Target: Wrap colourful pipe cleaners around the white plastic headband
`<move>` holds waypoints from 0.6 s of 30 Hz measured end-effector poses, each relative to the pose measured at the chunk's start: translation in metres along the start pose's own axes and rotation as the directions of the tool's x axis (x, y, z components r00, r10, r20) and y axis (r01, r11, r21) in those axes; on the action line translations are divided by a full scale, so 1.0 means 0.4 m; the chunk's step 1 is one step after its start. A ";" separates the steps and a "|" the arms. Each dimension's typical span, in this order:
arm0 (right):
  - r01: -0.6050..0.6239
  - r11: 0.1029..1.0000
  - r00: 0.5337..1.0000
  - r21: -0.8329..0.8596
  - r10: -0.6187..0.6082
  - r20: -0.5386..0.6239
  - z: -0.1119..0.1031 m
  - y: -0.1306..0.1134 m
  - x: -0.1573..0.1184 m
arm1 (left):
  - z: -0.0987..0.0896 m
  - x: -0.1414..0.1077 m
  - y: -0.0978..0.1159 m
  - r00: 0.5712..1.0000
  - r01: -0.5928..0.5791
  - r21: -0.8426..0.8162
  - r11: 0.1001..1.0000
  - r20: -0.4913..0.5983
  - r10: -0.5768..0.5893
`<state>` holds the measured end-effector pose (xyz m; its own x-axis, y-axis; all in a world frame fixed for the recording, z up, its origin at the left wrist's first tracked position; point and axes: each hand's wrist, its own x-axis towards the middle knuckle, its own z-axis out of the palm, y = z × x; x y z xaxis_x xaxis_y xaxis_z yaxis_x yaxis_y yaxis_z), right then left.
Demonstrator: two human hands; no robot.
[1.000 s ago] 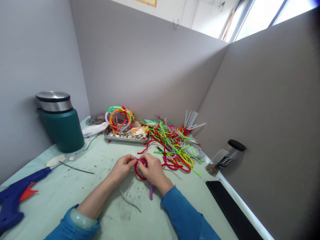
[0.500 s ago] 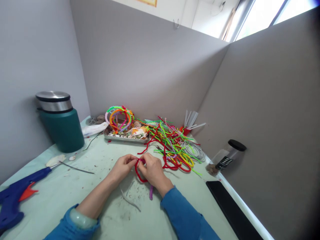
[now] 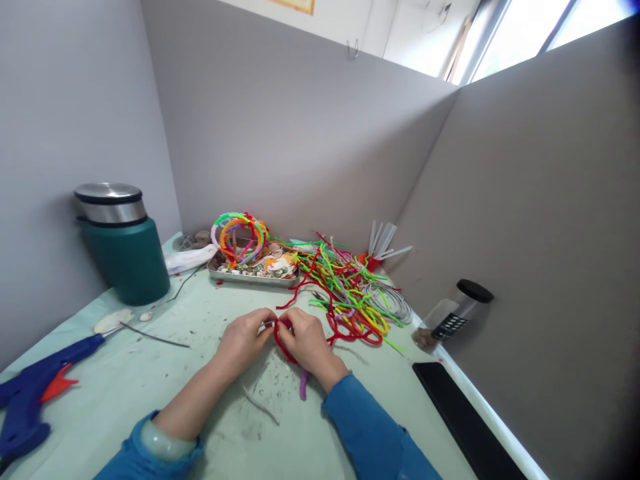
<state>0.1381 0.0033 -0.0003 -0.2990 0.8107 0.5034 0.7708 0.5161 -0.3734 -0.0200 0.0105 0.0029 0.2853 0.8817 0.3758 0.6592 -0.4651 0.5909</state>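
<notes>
A red pipe cleaner [image 3: 283, 348] hangs in a bent loop between my two hands, just above the table. My right hand [image 3: 309, 341] is closed, thumb and fingers pinching the red pipe cleaner near its top. My left hand [image 3: 244, 341] is closed too, its fingertips against the red pipe cleaner from the left; the exact grip is partly hidden. A short purple pipe cleaner [image 3: 303, 385] shows below my right hand. On the table under my hands lies a thin grey strand [image 3: 261, 405].
Behind my hands are a metal tray [image 3: 255, 279] of shells with colourful rings and a heap of pipe cleaners [image 3: 345, 273]. At left stand a green bottle [image 3: 125, 260] and a blue glue gun [image 3: 30, 387]. A clear jar [image 3: 450, 317] and black slab [image 3: 460, 413] lie right.
My left hand has turned slightly, and its fingers now curve with a small gap between thumb and forefinger. The red loop looks narrower. My right hand stays nearly in place.
</notes>
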 end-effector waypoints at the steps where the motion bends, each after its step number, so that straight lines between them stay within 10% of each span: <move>1: 0.003 1.000 1.000 0.006 -0.003 -0.001 0.000 0.002 0.000 | -0.001 0.000 -0.002 1.000 -0.003 0.016 1.000 0.004 0.003; 18: 0.041 0.996 0.998 0.076 -0.045 0.049 -0.002 0.000 -0.002 | -0.009 0.013 -0.002 0.975 0.209 -0.165 0.964 0.109 -0.193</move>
<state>0.1388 0.0025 -0.0002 -0.3610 0.7992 0.4806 0.7129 0.5687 -0.4104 -0.0217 0.0152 0.0070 0.2264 0.9582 0.1748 0.5804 -0.2769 0.7658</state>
